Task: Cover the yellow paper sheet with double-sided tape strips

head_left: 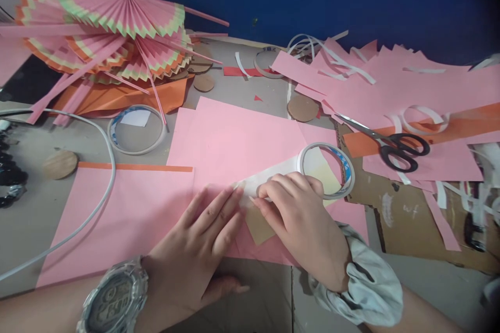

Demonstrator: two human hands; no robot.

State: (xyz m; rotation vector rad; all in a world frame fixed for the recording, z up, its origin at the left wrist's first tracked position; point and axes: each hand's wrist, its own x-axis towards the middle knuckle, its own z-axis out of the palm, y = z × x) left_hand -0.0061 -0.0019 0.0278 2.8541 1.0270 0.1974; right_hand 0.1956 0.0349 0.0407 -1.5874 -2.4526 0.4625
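My left hand lies flat with its fingers stretched out, pressing on pink paper and the end of a white strip of tape. My right hand is closed, thumb against curled fingers, on that strip of tape. The strip runs over a small pale-yellow piece of paper and up to a tape roll with a blue-printed core. This roll rests just beyond my right knuckles. What exactly lies between my right fingertips is partly hidden.
Pleated paper fans are piled at the back left. A second tape roll, a looping white cable and an orange-edged pink sheet lie left. Scissors, paper scraps and cardboard lie right.
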